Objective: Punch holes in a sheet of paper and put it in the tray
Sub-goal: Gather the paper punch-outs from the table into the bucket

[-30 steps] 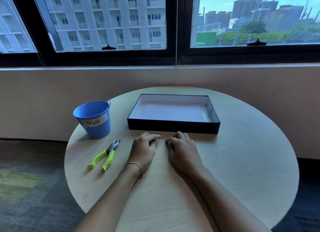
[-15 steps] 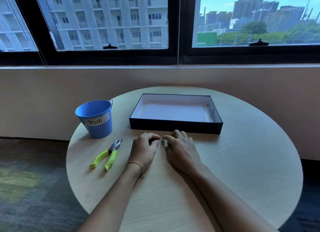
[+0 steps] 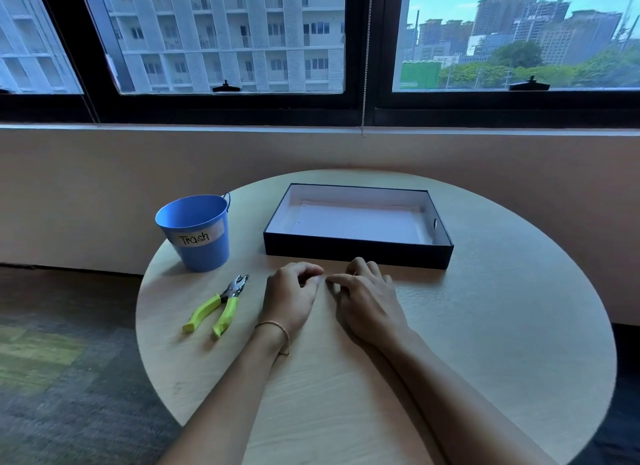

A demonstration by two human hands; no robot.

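The desk (image 3: 502, 326) is round and pale, read here as a clock face with 6 at the person's edge. At 12 sits the tray (image 3: 356, 253) — black outside, white inside, its long side across the view. The sheet (image 3: 360, 222) lies flat on the tray's floor, and two small holes (image 3: 303, 205) show near the sheet's edge on the 9 side.

At 10 stands the bucket (image 3: 201, 253), blue and upright, with a white label (image 3: 194, 238) reading "Trash". It stands apart from the tray. The punch (image 3: 221, 303) lies at 9, near the bucket, its green handles spread and pointing toward 7, its metal head toward 1. Neither hand touches it.

Both hands rest on the desk near its middle, just on the 6 side of the tray's front wall. The left hand (image 3: 289, 296) lies palm down between the punch and the right hand (image 3: 369, 301), with a thin bracelet (image 3: 277, 324) at the wrist. Its grip is slack: the fingers are loosely curled under and close on nothing. The right hand lies just beside it toward 3, its grip slack in the same way. The two thumb tips come very near each other — whether they touch I cannot tell. The forearms run back toward 7 and 5.

Beyond 12 are a low wall and a dark-framed window (image 3: 367, 107).
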